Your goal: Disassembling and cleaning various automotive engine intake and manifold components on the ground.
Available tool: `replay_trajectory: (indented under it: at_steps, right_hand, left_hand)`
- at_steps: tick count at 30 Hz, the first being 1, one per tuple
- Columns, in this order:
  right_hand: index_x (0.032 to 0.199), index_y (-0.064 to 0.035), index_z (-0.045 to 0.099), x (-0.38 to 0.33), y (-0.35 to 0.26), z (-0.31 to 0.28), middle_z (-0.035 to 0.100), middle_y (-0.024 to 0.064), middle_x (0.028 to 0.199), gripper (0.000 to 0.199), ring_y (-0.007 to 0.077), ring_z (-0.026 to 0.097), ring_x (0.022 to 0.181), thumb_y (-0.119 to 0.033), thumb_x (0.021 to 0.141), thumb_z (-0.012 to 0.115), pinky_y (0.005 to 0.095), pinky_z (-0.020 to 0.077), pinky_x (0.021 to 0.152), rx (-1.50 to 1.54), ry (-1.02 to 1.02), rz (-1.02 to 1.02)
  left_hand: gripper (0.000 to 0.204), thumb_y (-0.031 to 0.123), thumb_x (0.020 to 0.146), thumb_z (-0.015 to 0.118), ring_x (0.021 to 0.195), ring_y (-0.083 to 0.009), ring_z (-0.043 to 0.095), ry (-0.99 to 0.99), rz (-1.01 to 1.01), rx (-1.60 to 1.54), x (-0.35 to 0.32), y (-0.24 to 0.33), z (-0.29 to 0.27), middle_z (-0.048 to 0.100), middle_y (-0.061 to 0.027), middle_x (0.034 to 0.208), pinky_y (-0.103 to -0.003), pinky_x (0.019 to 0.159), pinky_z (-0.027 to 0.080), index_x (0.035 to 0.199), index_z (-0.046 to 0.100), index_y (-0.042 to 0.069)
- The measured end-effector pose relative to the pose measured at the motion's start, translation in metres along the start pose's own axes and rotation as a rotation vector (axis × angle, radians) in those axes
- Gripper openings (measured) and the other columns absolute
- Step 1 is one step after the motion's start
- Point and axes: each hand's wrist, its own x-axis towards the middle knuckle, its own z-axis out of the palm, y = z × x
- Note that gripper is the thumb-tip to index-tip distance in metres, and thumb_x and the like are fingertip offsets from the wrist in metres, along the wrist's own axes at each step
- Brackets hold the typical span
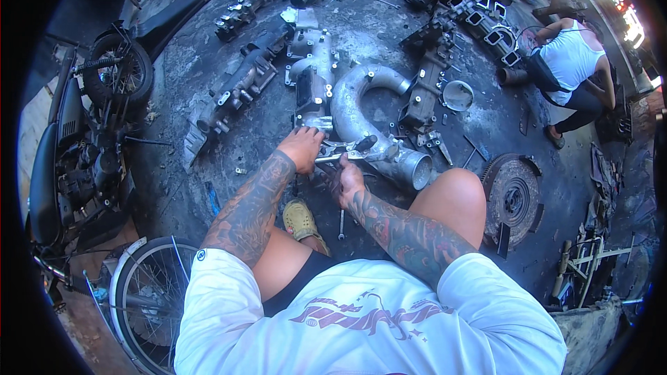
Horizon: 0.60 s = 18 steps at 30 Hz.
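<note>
Left hand (303, 148): clenched over one end of a slim metal hand tool (338, 156), pressed down against the grey cast manifold (314, 73) lying on the floor (208, 62).
Right hand (347, 182): closed in a fist just below the tool's shaft; whether its fingers actually grip the tool cannot be told, as the hand is seen from behind.
Hand tool: held nearly level between the two hands, its dark handle end (365, 142) resting against the curved aluminium pipe (361, 107).
Curved aluminium pipe: a U-shaped casting lying flat on the floor, its open round mouth (422, 170) beside the person's right knee (455, 194).
Work location: the joint where manifold and curved pipe meet, directly in front of the squatting person.
Technique, bracing: the casting is judged best steadied by the left hand's downward weight, so that it is not rocked by the turning force.
Technique, force: the pull should be kept square to the fastener, and the tool seated fully before load is applied; a slipped tool would drive the knuckles into rough cast edges.
Loose item: a spanner (341, 224) lies on the floor between the legs, near a yellow shoe (300, 219).
Surroundings: further manifolds (240, 87), a clutch disc (513, 198), a motorcycle (76, 146) at the left, and another person (570, 69) crouched well apart at the upper right.
</note>
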Motion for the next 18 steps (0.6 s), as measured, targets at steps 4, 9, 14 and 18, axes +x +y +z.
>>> replay_trajectory:
  at_steps: [4,9,14,18]
  right_hand:
    - [0.109,-0.0047,0.052,0.000,-0.003,-0.002,0.063,0.0104,0.094,0.041,0.0219,0.064,0.076,-0.037,0.099,0.029,0.0340,0.0525,0.064,-0.021,-0.018,0.040]
    - [0.106,-0.0056,0.052,-0.004,-0.004,-0.002,0.063,0.0110,0.095,0.040,0.0227,0.063,0.077,-0.038,0.099,0.029,0.0348,0.0501,0.065,-0.026,-0.011,0.043]
    - [0.105,-0.0099,0.049,0.006,-0.003,-0.011,0.059,0.0046,0.100,0.030,0.0226,0.059,0.093,-0.035,0.098,0.034,0.0361,0.0432,0.073,-0.051,-0.032,0.058]
    - [0.105,-0.0100,0.050,0.013,-0.002,-0.012,0.060,0.0053,0.099,0.031,0.0224,0.060,0.092,-0.035,0.098,0.032,0.0357,0.0435,0.073,-0.049,-0.028,0.057]
  left_hand:
    - [0.073,0.012,0.062,0.071,0.120,-0.0323,0.041,-0.014,0.006,0.026,0.004,0.004,-0.001,0.047,-0.0173,0.122,-0.042,0.102,0.034,0.127,0.039,0.004]
    - [0.070,0.018,0.062,0.072,0.117,-0.0329,0.044,0.006,-0.028,0.023,0.002,0.005,0.002,0.049,-0.0195,0.118,-0.042,0.102,0.034,0.122,0.042,-0.002]
    - [0.061,0.022,0.061,0.072,0.109,-0.0326,0.051,0.044,-0.045,0.023,-0.003,0.010,-0.001,0.054,-0.0191,0.110,-0.043,0.097,0.038,0.111,0.049,-0.005]
    - [0.050,0.020,0.061,0.068,0.100,-0.0294,0.055,0.195,0.001,0.204,-0.007,0.012,0.001,0.058,-0.0159,0.100,-0.039,0.086,0.042,0.104,0.055,0.000]
